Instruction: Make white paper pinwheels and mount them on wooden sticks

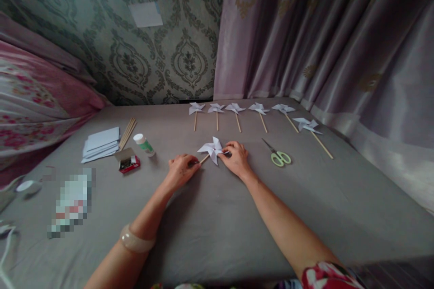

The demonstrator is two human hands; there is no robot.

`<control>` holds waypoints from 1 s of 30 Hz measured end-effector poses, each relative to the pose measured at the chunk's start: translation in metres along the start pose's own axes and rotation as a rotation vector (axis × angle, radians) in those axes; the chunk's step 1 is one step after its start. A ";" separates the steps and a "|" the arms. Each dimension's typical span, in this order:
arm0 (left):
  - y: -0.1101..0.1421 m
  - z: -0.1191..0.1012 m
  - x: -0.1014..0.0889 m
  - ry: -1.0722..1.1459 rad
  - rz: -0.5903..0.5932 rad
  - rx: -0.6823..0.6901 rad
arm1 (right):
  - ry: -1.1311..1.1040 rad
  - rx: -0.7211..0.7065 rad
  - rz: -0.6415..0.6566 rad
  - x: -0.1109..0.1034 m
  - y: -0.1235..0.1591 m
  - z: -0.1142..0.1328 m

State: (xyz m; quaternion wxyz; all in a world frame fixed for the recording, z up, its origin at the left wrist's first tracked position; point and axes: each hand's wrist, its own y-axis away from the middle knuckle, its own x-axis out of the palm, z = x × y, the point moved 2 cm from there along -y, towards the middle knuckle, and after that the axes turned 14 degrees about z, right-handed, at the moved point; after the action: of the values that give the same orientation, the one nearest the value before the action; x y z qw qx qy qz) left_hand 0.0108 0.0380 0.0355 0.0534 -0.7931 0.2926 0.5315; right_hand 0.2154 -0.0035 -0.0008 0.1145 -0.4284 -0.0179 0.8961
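Note:
A white paper pinwheel (214, 149) on a thin wooden stick (204, 159) is between my two hands, just over the grey cloth. My left hand (183, 169) is closed on the stick's lower end, the fingertips pinching it. On the other side, my right hand (236, 157) pinches the pinwheel's right blade between thumb and fingers. The blades stand folded around the centre. To the right lie scissors (278, 158) with pale green handles. A glue stick (145, 145) with a white cap stands to the left of the pinwheel.
Several finished pinwheels (235, 109) lie along the back and right. At left are a stack of white paper (101, 143), a bundle of wooden sticks (128, 132) and a small open red box (129, 164) with dark bits inside. Curtains (305, 31) hang at right.

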 end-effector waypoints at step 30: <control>-0.031 -0.033 0.024 -0.033 -0.130 0.181 | 0.003 0.013 0.186 0.002 -0.013 -0.001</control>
State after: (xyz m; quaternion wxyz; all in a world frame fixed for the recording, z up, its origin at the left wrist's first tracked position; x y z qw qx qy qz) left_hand 0.0606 0.0408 0.0215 0.1639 -0.7937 0.2862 0.5112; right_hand 0.2172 0.0098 -0.0013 0.0336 -0.4286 0.0280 0.9024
